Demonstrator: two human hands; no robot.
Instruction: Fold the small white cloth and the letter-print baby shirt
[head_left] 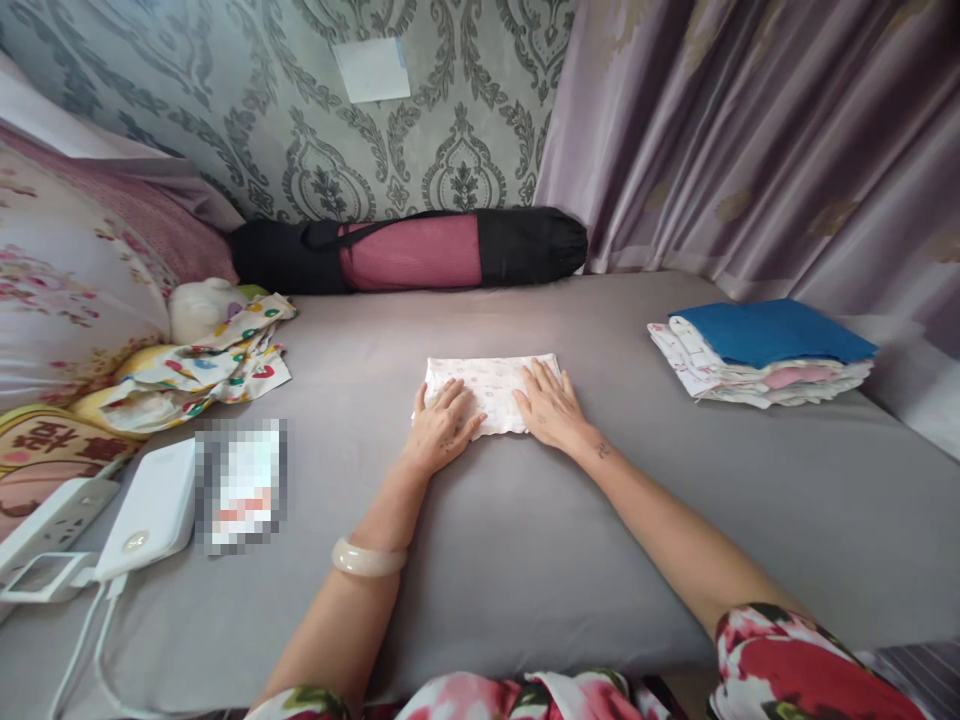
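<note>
A white cloth with a faint pink print [491, 385], folded into a small rectangle, lies flat on the grey bed sheet [525, 560] in front of me. My left hand [442, 425] rests palm down on its left part, fingers spread. On the right part lies my right hand [551, 405], flat with its fingers stretched out. Both hands touch the cloth from above without gripping it. Farther right sits a stack of folded cloths [750, 385], topped by a blue folded cloth [776, 332].
A black and pink rolled bag [409, 252] lies along the wall. At left are a patterned cloth [202, 365], a white plush toy [204, 308], a white power bank [150, 505] with cables and a power strip [60, 520]. Purple curtains [750, 130] hang at right.
</note>
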